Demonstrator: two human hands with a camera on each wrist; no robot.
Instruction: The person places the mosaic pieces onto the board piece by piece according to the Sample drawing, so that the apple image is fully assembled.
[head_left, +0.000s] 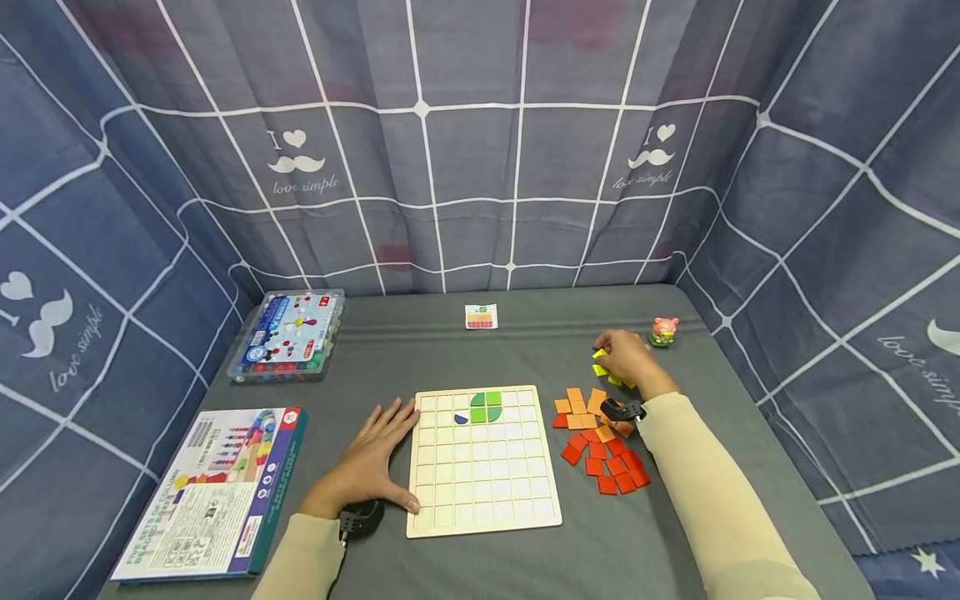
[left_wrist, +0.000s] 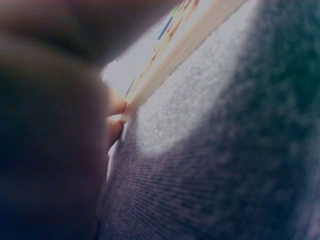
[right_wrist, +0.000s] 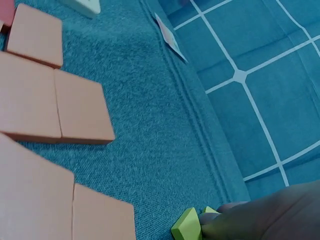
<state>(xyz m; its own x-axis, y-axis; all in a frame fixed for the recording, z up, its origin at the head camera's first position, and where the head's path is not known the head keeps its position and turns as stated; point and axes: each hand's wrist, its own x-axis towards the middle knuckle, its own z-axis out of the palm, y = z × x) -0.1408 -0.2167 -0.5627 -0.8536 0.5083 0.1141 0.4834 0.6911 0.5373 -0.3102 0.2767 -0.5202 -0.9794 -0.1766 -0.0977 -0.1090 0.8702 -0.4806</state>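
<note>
A pale wooden grid board [head_left: 483,492] lies on the grey cloth and carries two green pieces [head_left: 486,407] and a small blue piece [head_left: 461,419] in its top rows. My left hand [head_left: 367,462] lies flat on the cloth, its straight fingers against the board's left edge [left_wrist: 175,55]. My right hand [head_left: 622,358] reaches past the board's right side. Its curled fingers [right_wrist: 265,215] close on a yellow piece [right_wrist: 187,225] among a few yellow pieces [head_left: 600,360]. Orange tiles [head_left: 581,404] and red tiles [head_left: 611,467] lie beside the board under my right forearm.
A small colour card [head_left: 481,317] lies at the back centre and a pig toy [head_left: 663,331] at the back right. A clear plastic box [head_left: 288,333] and a printed box lid [head_left: 213,492] sit on the left. Blue checked fabric walls surround the table.
</note>
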